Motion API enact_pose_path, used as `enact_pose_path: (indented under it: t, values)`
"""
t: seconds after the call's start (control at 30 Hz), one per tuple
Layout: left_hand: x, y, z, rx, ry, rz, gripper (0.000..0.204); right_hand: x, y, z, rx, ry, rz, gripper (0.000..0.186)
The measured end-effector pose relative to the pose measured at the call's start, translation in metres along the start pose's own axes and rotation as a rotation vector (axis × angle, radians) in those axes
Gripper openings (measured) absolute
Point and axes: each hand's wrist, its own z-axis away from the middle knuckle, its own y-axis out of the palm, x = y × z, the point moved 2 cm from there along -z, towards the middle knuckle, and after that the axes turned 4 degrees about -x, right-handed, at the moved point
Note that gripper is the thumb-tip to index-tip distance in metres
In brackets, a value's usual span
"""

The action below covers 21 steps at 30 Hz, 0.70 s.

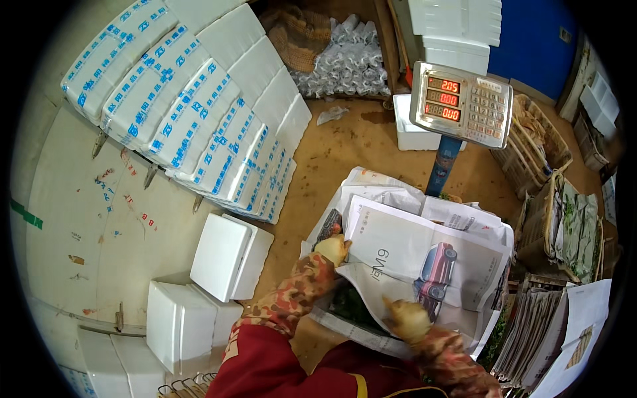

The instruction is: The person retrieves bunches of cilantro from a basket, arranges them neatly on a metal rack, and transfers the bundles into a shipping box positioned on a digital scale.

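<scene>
A large sheet of newspaper [398, 232] with a printed pink car lies spread over a bundle lined with more newspaper. Dark green leaves [355, 306] show under its lifted near-left edge. My left hand [334, 250], in a pale glove, is closed on the left edge of the sheet. On the near side, my right hand [408, 320], gloved too, grips the curled near edge; its fingertips are partly hidden by the paper. Just beyond the bundle stands a scale with a lit red display [461, 104] on a blue post [443, 169].
White foam boxes [192, 113] with blue-printed tape are stacked at the left, with more foam boxes [222, 259] nearer me. Right of the bundle stand a pile of folded newspapers [534, 331] and baskets [531, 142]. Clear plastic-wrapped bundles [348, 60] lie at the back.
</scene>
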Motion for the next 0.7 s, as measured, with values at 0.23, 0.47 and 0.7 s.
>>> enact_pose_path:
  t: [0.23,0.47,0.7]
  values:
    - [-0.136,-0.173,-0.032,-0.137,0.201,0.114,0.033,-0.015,0.063,0.001,0.204,-0.085,0.026,0.047]
    - [-0.192,-0.003,0.008,-0.102,0.558,-0.051,0.051,-0.005,0.06,0.0,0.261,0.062,0.061,0.044]
    - [-0.145,0.089,0.008,-0.187,0.48,-0.12,0.057,-0.122,-0.023,0.06,-0.347,1.112,0.18,0.078]
